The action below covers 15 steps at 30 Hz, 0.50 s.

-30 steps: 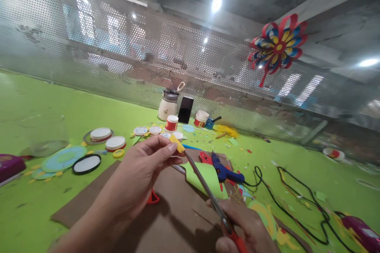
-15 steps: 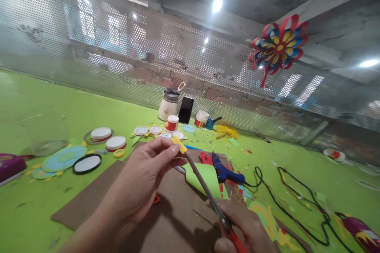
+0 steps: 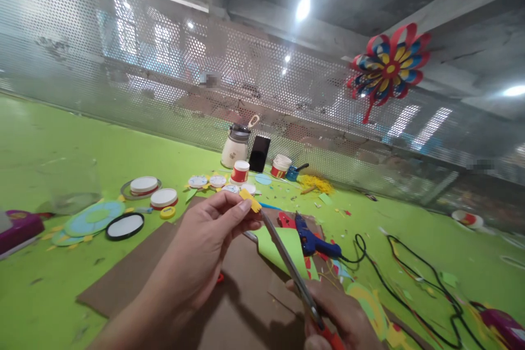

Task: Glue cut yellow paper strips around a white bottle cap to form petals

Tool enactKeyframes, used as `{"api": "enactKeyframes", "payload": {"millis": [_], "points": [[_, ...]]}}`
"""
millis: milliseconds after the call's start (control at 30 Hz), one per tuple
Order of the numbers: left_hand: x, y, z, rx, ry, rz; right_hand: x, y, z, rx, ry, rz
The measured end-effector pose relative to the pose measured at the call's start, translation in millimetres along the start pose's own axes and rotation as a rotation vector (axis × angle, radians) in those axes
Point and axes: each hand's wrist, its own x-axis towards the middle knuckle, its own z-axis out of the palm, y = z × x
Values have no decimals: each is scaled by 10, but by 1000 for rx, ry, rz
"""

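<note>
Between the thumb and fingers of my left hand [image 3: 213, 235] is a small piece of yellow paper [image 3: 250, 200] with a notched edge. My right hand [image 3: 338, 311] is wrapped round a pair of scissors [image 3: 289, 256] with red handles. The blades point up and left, and their tips lie at the lower right edge of the yellow paper. Below the hands lies a brown cardboard sheet [image 3: 135, 276]. Behind the blades sits a curled light green sheet [image 3: 283, 249], partly hidden by them.
To the right lies a blue glue gun [image 3: 314, 241] with a looping black cord [image 3: 373, 273]. Jar lids [image 3: 164, 198] and paper discs [image 3: 96, 219] are at the left. A white jug [image 3: 234, 147], a phone [image 3: 260, 154] and small tubs [image 3: 281, 166] stand at the back.
The whole view has shifted slightly, so things appear a little further right and lower. The scissor tips have moved slightly off the yellow paper's edge. Both hands keep their grips.
</note>
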Motion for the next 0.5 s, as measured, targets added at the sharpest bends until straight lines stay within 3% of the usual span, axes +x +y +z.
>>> {"api": "enactKeyframes", "payload": {"millis": [333, 500], "points": [[1, -47, -2, 50, 44, 35, 113, 72, 54, -39, 16, 116], [-14, -54, 9, 78, 54, 31, 93, 88, 35, -24, 15, 103]]}}
